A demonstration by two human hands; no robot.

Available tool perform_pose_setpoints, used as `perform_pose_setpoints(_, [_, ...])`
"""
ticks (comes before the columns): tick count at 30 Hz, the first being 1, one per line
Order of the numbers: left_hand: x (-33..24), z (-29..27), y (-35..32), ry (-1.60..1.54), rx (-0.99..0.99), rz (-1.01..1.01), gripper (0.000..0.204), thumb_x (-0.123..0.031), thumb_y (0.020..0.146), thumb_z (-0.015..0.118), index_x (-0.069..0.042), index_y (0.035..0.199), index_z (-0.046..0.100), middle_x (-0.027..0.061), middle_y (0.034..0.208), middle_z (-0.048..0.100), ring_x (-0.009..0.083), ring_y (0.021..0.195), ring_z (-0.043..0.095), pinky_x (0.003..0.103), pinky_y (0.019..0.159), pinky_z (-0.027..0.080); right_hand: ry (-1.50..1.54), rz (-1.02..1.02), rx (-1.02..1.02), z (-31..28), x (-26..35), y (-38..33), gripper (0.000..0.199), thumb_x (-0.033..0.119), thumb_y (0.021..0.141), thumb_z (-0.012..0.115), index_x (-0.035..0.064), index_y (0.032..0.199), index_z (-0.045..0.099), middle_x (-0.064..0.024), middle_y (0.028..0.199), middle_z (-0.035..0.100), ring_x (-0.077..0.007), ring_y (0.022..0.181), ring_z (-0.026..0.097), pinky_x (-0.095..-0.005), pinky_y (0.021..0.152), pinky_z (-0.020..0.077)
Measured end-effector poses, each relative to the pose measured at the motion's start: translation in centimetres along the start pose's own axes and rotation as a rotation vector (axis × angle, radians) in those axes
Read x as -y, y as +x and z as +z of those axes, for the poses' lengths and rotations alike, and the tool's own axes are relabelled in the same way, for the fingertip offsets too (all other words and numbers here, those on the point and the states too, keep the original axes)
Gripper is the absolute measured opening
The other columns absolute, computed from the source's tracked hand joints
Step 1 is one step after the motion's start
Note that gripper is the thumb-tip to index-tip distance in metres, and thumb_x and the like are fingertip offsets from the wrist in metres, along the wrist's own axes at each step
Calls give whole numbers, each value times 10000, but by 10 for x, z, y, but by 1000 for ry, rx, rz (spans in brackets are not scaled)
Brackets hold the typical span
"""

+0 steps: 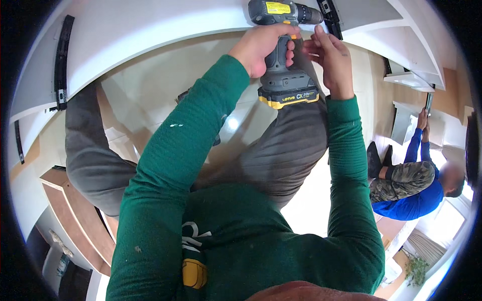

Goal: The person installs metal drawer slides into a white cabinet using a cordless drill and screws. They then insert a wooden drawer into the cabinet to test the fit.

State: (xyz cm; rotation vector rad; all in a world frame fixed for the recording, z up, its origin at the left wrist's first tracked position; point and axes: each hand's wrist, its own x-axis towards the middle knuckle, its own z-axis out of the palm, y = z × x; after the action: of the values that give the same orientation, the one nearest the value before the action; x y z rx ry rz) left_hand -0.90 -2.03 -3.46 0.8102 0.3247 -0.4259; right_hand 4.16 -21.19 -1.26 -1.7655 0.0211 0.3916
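A person's left hand (258,47) is wrapped around the handle of a gray drill (287,79), far middle

The drill points right, its nose just beside a black rail (330,19); the right hand (334,60) is close by on the near side, fingers bent, but whether they pinch something, you cannot tell
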Motion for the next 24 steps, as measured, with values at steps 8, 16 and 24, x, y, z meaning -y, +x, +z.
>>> perform_pose_setpoints(8, [0, 1, 3, 18, -14, -12, 257, -230, 968, 649, -12, 1102, 668, 1, 712, 605, 128, 612, 582, 319, 597, 536, 285, 82, -4, -58, -36, -20, 295, 333, 992, 693, 41, 1013, 651, -46, 816, 681, -120, 676, 608, -249, 622, 469])
perform_pose_setpoints(16, [0, 3, 3, 36, -16, -16, 277, -242, 982, 636, -9, 1130, 665, -11, 706, 590, 118, 599, 568, 311, 594, 529, 369, 188, 6, -58, -50, -25, 317, 359, 1018, 653, 43, 1042, 656, -58, 878, 698, -135, 733, 629, -258, 666, 484])
perform_pose_setpoints(24, [1, 6, -2, 41, -34, 20, 324, -307, 988, 647, -22, 1139, 679, -11, 699, 583, 117, 595, 568, 310, 588, 523, 239, 158, 115, -49, -50, -31, 340, 369, 1021, 647, 37, 1090, 668, -51, 949, 716, -109, 778, 633, -253, 723, 506])
